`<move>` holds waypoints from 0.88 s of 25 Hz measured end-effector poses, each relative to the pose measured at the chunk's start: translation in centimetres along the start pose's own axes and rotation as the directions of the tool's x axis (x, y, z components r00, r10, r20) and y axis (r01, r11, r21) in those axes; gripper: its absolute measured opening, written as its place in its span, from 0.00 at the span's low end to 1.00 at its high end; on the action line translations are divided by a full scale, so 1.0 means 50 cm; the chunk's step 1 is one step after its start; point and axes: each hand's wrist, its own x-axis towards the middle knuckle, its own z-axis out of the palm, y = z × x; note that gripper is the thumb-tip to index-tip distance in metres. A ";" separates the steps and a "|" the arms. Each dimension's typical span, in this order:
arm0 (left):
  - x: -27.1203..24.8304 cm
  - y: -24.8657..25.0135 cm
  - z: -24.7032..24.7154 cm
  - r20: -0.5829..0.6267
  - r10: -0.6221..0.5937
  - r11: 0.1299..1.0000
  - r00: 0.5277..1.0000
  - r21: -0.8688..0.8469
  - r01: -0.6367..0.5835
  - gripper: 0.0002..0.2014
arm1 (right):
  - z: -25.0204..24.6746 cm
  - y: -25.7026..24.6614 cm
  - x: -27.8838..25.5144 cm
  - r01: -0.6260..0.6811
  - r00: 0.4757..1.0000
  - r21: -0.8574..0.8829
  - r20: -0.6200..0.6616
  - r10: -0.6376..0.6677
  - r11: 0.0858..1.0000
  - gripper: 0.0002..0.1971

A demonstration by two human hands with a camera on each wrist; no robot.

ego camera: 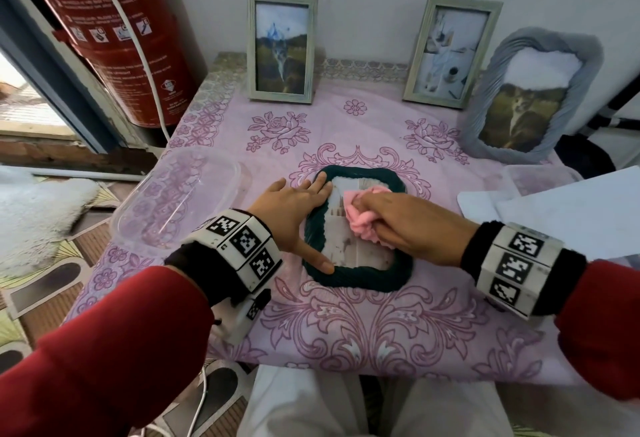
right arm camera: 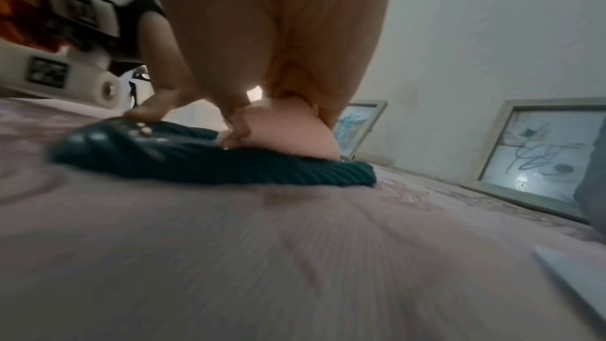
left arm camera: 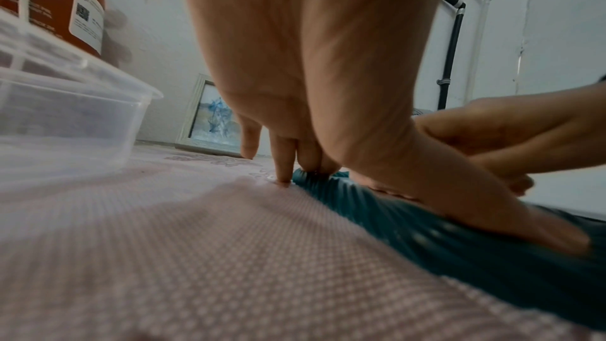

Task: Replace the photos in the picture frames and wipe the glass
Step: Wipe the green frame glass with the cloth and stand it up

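A dark green ribbed picture frame [ego camera: 360, 279] [left arm camera: 475, 245] [right arm camera: 210, 162] lies flat in the middle of the pink tablecloth [ego camera: 346, 329], glass side up. My left hand [ego camera: 294, 215] [left arm camera: 295, 87] presses flat on the frame's left edge, fingers straight and thumb spread along the rim. My right hand [ego camera: 398, 225] [right arm camera: 262, 61] grips a bunched pink cloth [ego camera: 363, 215] [right arm camera: 288, 134] and holds it down on the glass. Much of the photo under the glass is hidden by the hands and cloth.
Two pale wooden frames [ego camera: 281, 47] [ego camera: 450, 52] and a grey ribbed frame [ego camera: 530, 97] stand against the back wall. A clear plastic container [ego camera: 176, 201] [left arm camera: 65, 113] sits at the left, white sheets of paper [ego camera: 561, 208] at the right, a red fire extinguisher [ego camera: 114, 31] behind.
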 end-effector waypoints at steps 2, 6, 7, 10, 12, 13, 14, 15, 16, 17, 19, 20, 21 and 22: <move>0.002 0.001 0.001 0.000 -0.001 1.000 1.000 0.004 0.001 0.64 | -0.007 0.009 0.020 -0.023 1.000 0.020 0.010 0.023 1.000 0.06; 0.001 0.005 -0.003 0.005 -0.015 0.999 1.000 0.028 0.015 0.64 | 0.005 -0.026 0.020 -0.023 0.999 0.167 0.040 0.017 0.986 0.04; 0.000 0.006 -0.004 0.005 -0.019 0.999 1.000 0.034 0.019 0.64 | 0.012 -0.040 0.011 0.002 0.999 0.191 0.047 -0.011 0.982 0.04; -0.004 0.005 -0.008 0.012 -0.024 0.999 1.000 0.027 0.024 0.63 | 0.025 -0.062 -0.038 0.057 0.995 0.232 0.061 -0.073 0.971 0.03; -0.005 0.002 -0.009 0.010 -0.022 0.999 1.000 0.023 0.022 0.64 | 0.016 -0.049 -0.075 0.059 0.995 0.160 0.071 -0.071 0.985 0.04; -0.004 0.002 -0.009 0.012 -0.022 1.000 1.000 0.022 0.022 0.64 | 0.008 -0.036 -0.089 0.045 0.996 0.077 0.077 -0.051 0.996 0.08; -0.004 0.002 -0.008 0.015 -0.022 1.000 1.000 0.022 0.022 0.64 | 0.002 -0.021 -0.097 0.027 0.997 -0.013 0.077 -0.026 1.000 0.11; -0.003 0.002 -0.008 0.015 -0.021 0.999 1.000 0.026 0.021 0.64 | -0.005 -0.007 -0.094 0.007 0.997 -0.089 0.072 -0.001 0.996 0.12; -0.002 0.001 -0.007 0.015 -0.018 0.999 1.000 0.029 0.017 0.64 | -0.011 0.007 -0.083 -0.011 0.998 -0.143 0.063 0.020 0.990 0.11; -0.001 0.000 -0.006 0.016 -0.015 1.000 1.000 0.028 0.014 0.64 | -0.014 0.018 -0.064 -0.022 0.999 -0.171 0.045 0.030 0.985 0.09; 0.001 0.000 -0.004 0.018 -0.012 1.000 1.000 0.021 0.012 0.65 | -0.021 0.034 -0.018 -0.047 0.999 -0.117 0.009 0.048 0.992 0.06; 0.002 0.000 -0.003 0.018 -0.012 1.000 1.000 0.020 0.011 0.65 | -0.024 0.040 0.005 -0.068 0.998 -0.073 -0.003 0.068 0.995 0.06; 0.003 0.000 -0.002 0.020 -0.010 1.000 1.000 0.017 0.010 0.65 | -0.027 0.046 0.023 -0.089 0.996 -0.043 -0.004 0.089 0.995 0.06; 0.003 0.000 -0.001 0.021 -0.011 1.000 1.000 0.012 0.011 0.65 | -0.026 0.049 0.037 -0.110 0.994 -0.024 0.011 0.110 0.994 0.06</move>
